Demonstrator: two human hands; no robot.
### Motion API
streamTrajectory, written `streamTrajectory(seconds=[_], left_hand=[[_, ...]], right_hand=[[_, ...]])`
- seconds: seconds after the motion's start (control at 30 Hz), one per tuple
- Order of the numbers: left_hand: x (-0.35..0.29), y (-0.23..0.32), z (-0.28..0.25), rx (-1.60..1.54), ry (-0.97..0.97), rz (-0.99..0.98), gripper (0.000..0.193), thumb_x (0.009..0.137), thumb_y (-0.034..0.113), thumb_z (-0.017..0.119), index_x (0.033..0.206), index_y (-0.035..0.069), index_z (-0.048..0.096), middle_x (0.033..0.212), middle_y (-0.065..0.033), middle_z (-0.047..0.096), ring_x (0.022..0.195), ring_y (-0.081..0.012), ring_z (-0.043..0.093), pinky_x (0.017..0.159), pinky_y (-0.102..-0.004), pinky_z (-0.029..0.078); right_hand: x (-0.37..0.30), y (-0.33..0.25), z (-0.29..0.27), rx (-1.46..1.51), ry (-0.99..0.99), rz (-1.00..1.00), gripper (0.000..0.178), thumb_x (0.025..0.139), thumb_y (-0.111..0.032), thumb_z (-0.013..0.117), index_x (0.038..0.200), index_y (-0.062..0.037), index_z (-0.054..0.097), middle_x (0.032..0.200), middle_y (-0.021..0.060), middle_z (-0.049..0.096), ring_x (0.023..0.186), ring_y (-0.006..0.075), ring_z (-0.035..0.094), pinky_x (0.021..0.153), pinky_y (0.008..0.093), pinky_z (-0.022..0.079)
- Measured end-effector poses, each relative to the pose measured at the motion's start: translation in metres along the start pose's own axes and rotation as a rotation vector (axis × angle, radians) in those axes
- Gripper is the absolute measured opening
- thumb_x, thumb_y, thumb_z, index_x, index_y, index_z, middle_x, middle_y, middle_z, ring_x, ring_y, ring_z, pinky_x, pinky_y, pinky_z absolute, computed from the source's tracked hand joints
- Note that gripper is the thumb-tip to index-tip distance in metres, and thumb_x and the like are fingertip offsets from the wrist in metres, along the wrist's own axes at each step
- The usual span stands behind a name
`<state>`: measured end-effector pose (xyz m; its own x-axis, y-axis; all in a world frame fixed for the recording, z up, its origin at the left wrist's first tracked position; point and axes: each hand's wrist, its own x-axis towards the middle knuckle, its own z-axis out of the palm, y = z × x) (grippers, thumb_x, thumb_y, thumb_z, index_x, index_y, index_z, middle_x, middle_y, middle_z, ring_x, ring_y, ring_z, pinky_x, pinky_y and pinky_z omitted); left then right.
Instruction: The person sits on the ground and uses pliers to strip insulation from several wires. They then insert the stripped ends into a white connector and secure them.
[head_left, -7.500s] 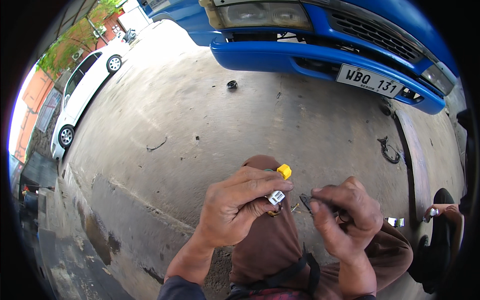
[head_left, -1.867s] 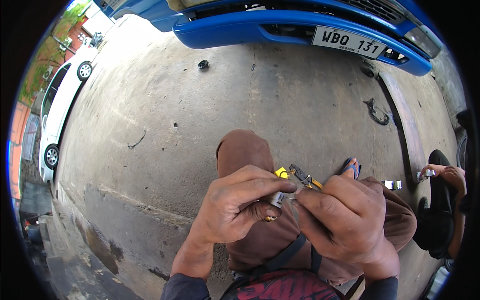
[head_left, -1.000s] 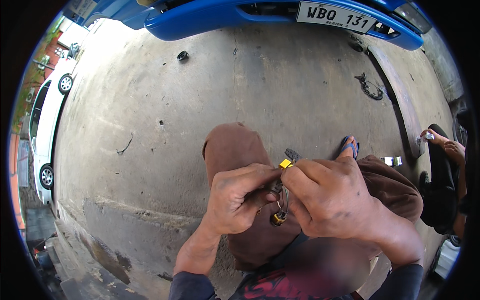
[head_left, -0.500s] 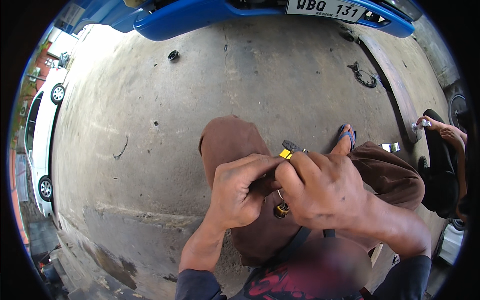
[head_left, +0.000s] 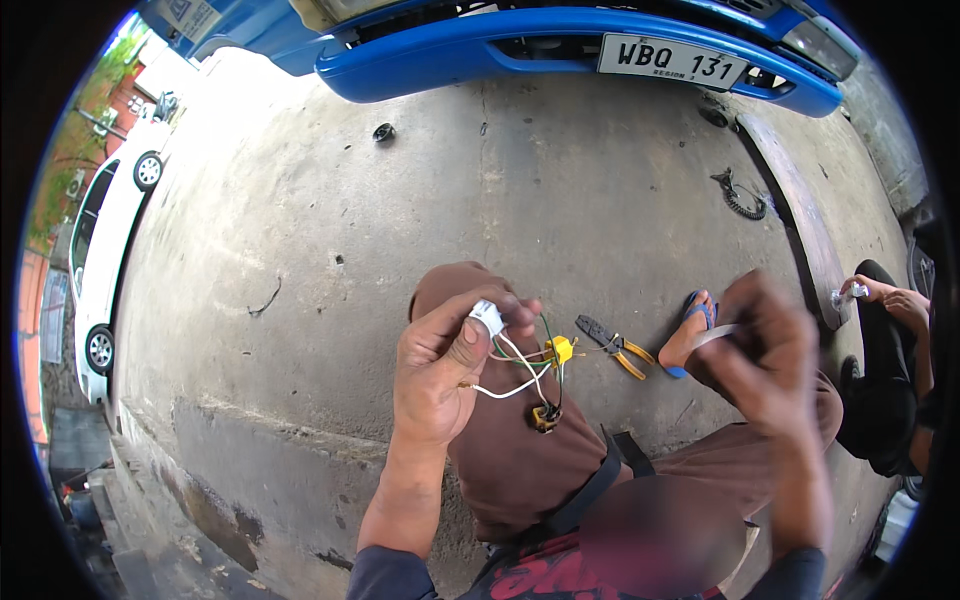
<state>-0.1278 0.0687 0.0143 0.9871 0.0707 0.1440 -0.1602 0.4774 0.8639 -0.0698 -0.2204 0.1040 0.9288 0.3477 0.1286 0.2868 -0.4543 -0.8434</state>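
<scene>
My left hand (head_left: 440,370) pinches a white plastic plug connector (head_left: 487,318) between thumb and fingers. White, green and brownish wires (head_left: 520,366) run from it to a yellow connector (head_left: 558,350), which hangs over my brown-trousered leg. A second small yellow-and-black part (head_left: 544,418) on the wires rests against that leg. My right hand (head_left: 760,355) is raised off to the right, away from the wires and blurred by motion. Its fingers are curled around something whitish that I cannot make out. Wire-stripping pliers (head_left: 615,346) with yellow handles lie on the floor beyond the wires.
Ahead is a blue vehicle's bumper (head_left: 450,60). A long plank (head_left: 795,215) and a coiled black cable (head_left: 740,195) lie at the right. Beside them crouches another person, whose hands (head_left: 895,298) hold something small. A white car (head_left: 110,240) stands far left.
My hands have parted: the right moved up and right, away from the left. The white connector and its wires have come into view, and the pliers on the floor show fully.
</scene>
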Motion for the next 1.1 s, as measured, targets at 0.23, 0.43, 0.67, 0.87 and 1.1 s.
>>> streamTrajectory(seconds=[0.23,0.43,0.67,0.87,1.1], left_hand=[[-0.007,-0.001,0.007,-0.025,0.011,-0.003,0.041,0.102,0.025,0.067,0.13,-0.005,0.065,0.127,-0.0128,0.066,0.124,-0.0269,0.061,0.104,-0.0432,0.051],[-0.007,-0.006,0.015,-0.009,0.037,0.018,0.042,0.102,0.025,0.067,0.129,-0.007,0.064,0.124,-0.0139,0.064,0.12,-0.0256,0.061,0.107,-0.0384,0.047],[0.013,0.021,-0.005,-0.275,0.123,0.233,0.042,0.103,0.027,0.066,0.13,-0.004,0.06,0.115,-0.0117,0.061,0.112,-0.0262,0.059,0.101,-0.0414,0.049],[0.003,0.018,-0.013,-0.356,0.152,0.069,0.046,0.106,0.035,0.061,0.136,0.001,0.053,0.112,-0.0076,0.061,0.101,-0.0189,0.06,0.087,-0.0368,0.049],[0.001,0.014,-0.01,-0.481,0.177,-0.009,0.047,0.107,0.037,0.06,0.136,0.002,0.052,0.11,-0.0063,0.06,0.095,-0.0168,0.058,0.084,-0.0343,0.047]], right_hand=[[-0.008,0.021,0.131,0.442,0.065,-0.173,0.024,0.083,-0.007,0.084,0.104,0.0022,0.076,0.092,0.0133,0.075,0.086,0.0207,0.073,0.075,0.0303,0.054],[0.003,0.017,0.142,0.39,0.014,-0.132,0.011,0.087,-0.004,0.076,0.095,0.0009,0.07,0.092,0.0145,0.073,0.081,0.0258,0.072,0.073,0.0336,0.054],[-0.017,0.041,0.125,0.354,0.069,-0.122,0.015,0.089,0.001,0.07,0.103,-0.0007,0.066,0.09,0.0109,0.068,0.077,0.0232,0.065,0.067,0.036,0.052],[-0.023,0.146,0.091,0.503,-0.223,0.311,0.01,0.094,-0.005,0.073,0.096,0.0026,0.067,0.076,-0.0016,0.06,0.071,0.0066,0.052,0.063,0.0245,0.042],[-0.043,0.234,0.137,-0.209,-0.3,0.466,0.028,0.093,-0.021,0.072,0.098,0.0058,0.077,0.074,0.0151,0.071,0.077,0.0187,0.068,0.075,0.0398,0.053]])
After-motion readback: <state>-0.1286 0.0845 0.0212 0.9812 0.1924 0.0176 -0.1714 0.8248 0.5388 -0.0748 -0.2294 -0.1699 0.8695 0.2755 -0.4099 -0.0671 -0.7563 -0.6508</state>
